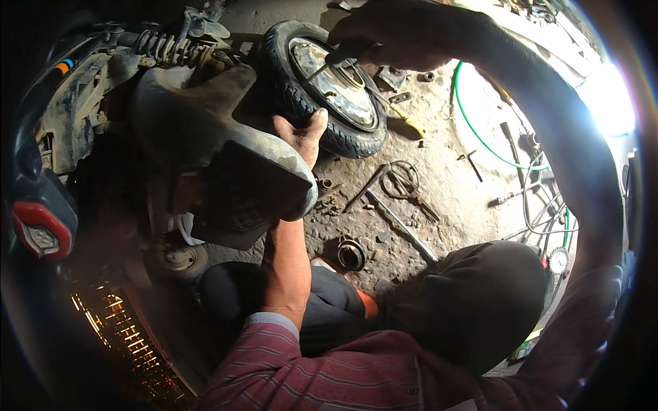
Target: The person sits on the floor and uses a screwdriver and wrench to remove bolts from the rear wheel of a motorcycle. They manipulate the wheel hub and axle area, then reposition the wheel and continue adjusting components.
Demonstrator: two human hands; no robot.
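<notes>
A small wheel with a black tyre (356,140) and a worn metal hub leans tilted on the ground at the top centre. My left hand (305,140) reaches under a dusty mudguard (281,161) and grips the lower edge of the tyre, its thumb against the tread. Above the wheel, my right hand (387,38) is closed around a dark-handled tool that looks like a screwdriver (317,74). Its thin shaft points down at the hub's near rim. Shadow covers most of the right hand's fingers.
A motorbike's rear end with a coil spring (164,46) and red light (42,229) fills the left. On the rough ground lie a yellow-handled tool (409,123), a metal bar (404,226), a black ring (351,253), a green hose (466,113) and a pressure gauge (558,260).
</notes>
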